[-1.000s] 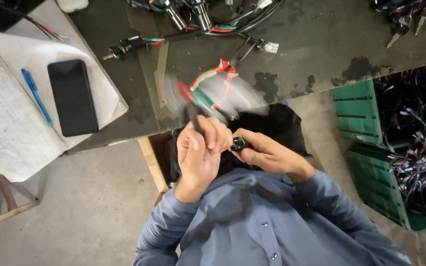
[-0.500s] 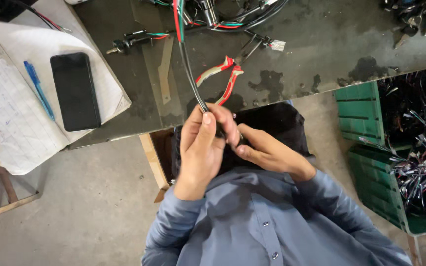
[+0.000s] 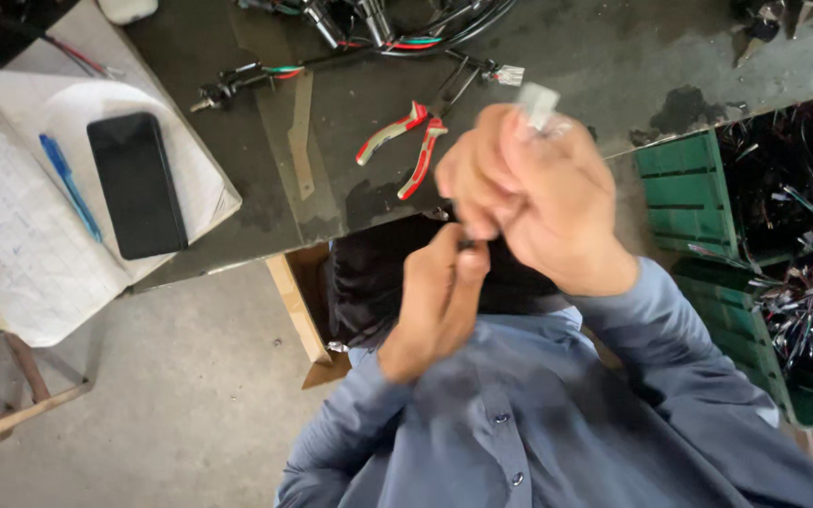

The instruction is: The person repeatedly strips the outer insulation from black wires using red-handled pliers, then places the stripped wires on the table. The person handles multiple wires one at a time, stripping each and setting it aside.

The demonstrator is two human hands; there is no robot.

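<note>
Your right hand (image 3: pixel 529 198) has risen to centre frame, gripping a white connector (image 3: pixel 538 102) — left hand (image 3: pixel 439 301) pinches below; pliers (image 3: pixel 406 141) idle.

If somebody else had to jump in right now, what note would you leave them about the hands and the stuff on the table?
Right hand: raised and closed around a small white plastic connector that pokes out above the fingers.
Left hand: just below it, pinching something thin and dark; too blurred to tell what.
On the dark workbench: red-handled pliers lying free, a wire harness at the far edge, a black phone and a blue pen on an open notebook.
Green crates of wire bundles stand to the right.
Done and left: cannot be told from this view.
</note>
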